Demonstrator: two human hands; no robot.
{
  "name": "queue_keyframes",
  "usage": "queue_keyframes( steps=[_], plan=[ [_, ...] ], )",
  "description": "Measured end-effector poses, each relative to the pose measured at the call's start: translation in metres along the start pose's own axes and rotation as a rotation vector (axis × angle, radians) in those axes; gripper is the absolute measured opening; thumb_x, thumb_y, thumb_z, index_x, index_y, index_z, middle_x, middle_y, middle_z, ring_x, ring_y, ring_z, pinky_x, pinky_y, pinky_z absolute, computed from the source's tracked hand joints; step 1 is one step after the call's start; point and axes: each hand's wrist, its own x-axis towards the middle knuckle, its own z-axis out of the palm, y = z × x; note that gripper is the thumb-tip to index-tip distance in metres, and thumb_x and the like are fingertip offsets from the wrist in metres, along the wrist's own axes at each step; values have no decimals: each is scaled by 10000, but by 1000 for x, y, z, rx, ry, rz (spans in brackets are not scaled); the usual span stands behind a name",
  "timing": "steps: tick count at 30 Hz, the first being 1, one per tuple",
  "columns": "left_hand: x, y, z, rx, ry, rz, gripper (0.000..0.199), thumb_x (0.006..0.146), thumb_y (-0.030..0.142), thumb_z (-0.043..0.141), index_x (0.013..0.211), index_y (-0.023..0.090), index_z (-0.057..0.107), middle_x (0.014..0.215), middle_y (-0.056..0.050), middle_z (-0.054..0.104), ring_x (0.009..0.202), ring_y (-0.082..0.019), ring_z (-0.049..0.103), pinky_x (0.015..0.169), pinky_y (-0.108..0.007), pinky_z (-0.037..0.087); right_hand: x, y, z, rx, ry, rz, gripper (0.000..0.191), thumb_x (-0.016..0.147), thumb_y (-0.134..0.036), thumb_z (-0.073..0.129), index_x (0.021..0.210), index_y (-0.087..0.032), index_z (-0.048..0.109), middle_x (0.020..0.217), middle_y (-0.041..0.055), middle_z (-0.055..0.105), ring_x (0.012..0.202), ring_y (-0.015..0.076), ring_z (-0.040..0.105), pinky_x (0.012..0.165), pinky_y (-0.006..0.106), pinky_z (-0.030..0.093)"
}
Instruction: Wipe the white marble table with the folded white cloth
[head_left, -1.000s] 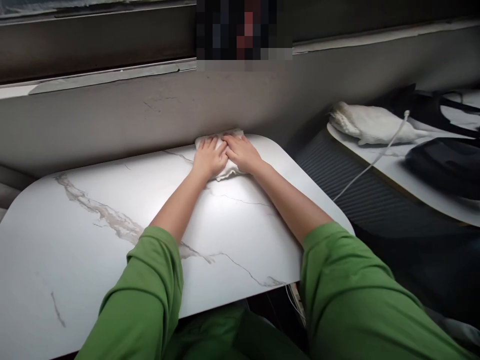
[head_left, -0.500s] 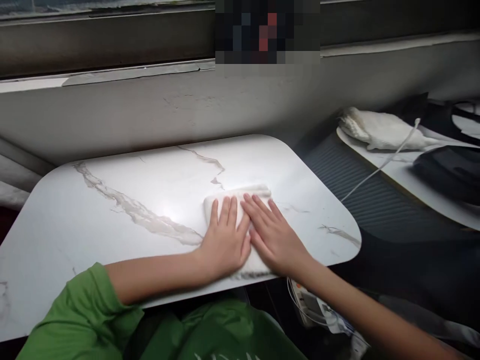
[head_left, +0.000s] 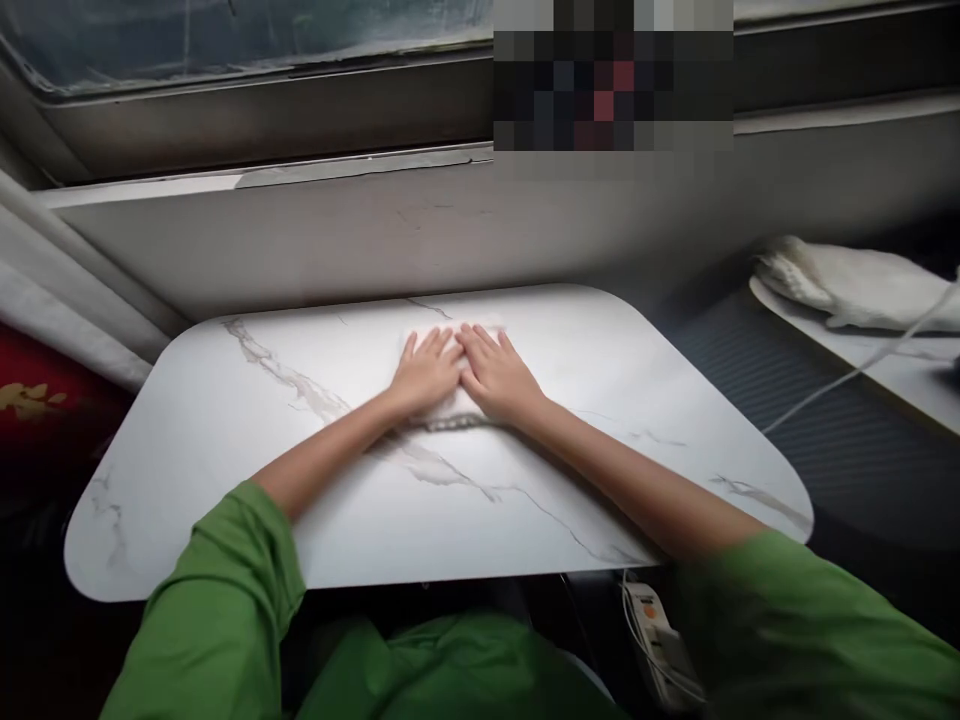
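In the far half of the marble-patterned table (head_left: 187, 480), about midway along its length, the left hand (head_left: 426, 377) and the right hand (head_left: 499, 375) press a white cloth (head_left: 451, 409) to the surface. Half a second earlier the cloth lay at the table's near edge; it is now pushed away from there, with both arms stretched straighter. The view has shifted too: the table's whole left end shows, with a red fabric (head_left: 67, 440) beyond it.

The table's far edge runs along the wall (head_left: 322, 240), and a narrow strip of tabletop parts the cloth from it. To the left and right of the cloth the tabletop reaches wide to rounded corners; toward the near edge there is also a broad stretch, crossed by the forearms. A white curtain (head_left: 75, 290) hangs off the table's far left corner. Below the table's near edge, toward its right end, sits a power strip (head_left: 660, 630).

The cloth lies under both palms, its ragged border showing on the side facing the table's near edge. Each hand is spread flat with fingers extended, bearing down on the cloth rather than curled around it, and the two meet side by side.
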Motion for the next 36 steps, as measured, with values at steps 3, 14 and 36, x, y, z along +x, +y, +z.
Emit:
queue_keyframes(
  steps=[3, 14, 36],
  plan=[
    [36, -43, 0, 30, 139, -144, 523, 981, 196, 262, 1482, 47, 288, 1546, -147, 283, 1444, -233, 231, 1185, -485, 116, 72, 1, 13, 21, -8, -19, 629, 875, -226, 306, 1483, -64, 295, 1525, 127, 353, 1413, 260, 311, 1152, 500, 240],
    [-14, -35, 2, 106, 88, -25, 538, 985, 240, 252, 1482, 36, 277, 1553, -132, 260, 1450, -246, 208, 1179, -514, 112, 23, -28, 19, 3, 82, -34, 597, 911, -249, 271, 1464, -34, 329, 1489, 196, 383, 1397, 312, 331, 1118, 565, 268],
    [-34, -100, -13, 20, 88, -179, 560, 945, 192, 269, 1482, 31, 282, 1556, -136, 255, 1452, -213, 205, 1192, -445, 89, 79, -92, 24, 19, 80, -131, 546, 947, -223, 303, 1421, 38, 369, 1561, 214, 211, 1468, 298, 95, 1184, 530, 86]
  ],
)
